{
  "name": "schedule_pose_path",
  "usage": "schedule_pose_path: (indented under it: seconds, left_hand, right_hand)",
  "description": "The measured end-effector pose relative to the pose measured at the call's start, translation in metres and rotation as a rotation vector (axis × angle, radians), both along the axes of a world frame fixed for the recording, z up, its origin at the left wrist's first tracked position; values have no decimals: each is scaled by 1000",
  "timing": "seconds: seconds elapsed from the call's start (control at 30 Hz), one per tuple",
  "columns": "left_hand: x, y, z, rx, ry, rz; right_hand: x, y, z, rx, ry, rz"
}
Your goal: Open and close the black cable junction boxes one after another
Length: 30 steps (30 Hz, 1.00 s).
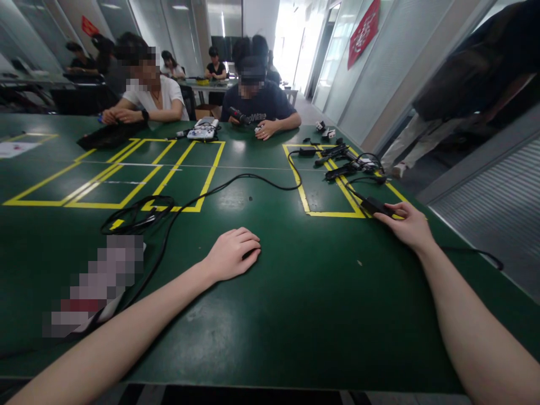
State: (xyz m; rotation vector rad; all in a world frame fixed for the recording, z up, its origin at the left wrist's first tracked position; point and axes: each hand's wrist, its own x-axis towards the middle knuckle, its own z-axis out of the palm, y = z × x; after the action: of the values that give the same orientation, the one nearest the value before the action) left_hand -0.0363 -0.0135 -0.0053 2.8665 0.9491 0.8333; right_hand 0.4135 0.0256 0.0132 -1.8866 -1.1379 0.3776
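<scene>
My left hand (236,253) rests on the green table (291,315), palm down with its fingers loosely bent and nothing visible in them. On the right, my right hand (407,225) grips a black power adapter (377,207) between thumb and fingers. A black cord runs from this adapter toward a pile of dark devices and cables (340,163) beyond it. Another black cable (242,176) crosses the table between my hands and the far side, leading to a second black adapter (307,152). Left of my left hand lies a coiled black cable (145,214).
Yellow tape (202,194) marks rectangles on the table. A blurred-out long object (99,281) lies near my left forearm. Across the table sit two people (156,98), one near a white device (203,129). Another person (455,101) stands at the right beyond the table edge.
</scene>
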Motion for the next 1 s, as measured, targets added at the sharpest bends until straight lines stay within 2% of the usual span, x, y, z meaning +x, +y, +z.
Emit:
schedule_pose_path:
  seconds: [0.1, 0.2, 0.27, 0.37, 0.5, 0.77, 1.0]
  left_hand:
    - [0, 0, 0, 1, 4, 0]
    - [0, 1, 0, -7, 14, 3]
    - [0, 1, 0, -12, 21, 5]
    - [0, 2, -1, -8, 22, -3]
    - [0, 2, -1, -6, 18, -8]
    - [-1, 2, 0, -19, 24, -6]
    - [0, 3, 0, -24, 25, -8]
  right_hand:
    - [1, 0, -1, 0, 109, 40]
    - [1, 0, -2, 22, 94, 77]
    - [-1, 0, 0, 17, 7, 40]
    - [-5, 1, 6, -73, -145, -82]
    - [-7, 0, 12, -147, -198, -160]
    - [-7, -2, 6, -27, -50, 7]
    - [-12, -1, 13, -102, -147, -143]
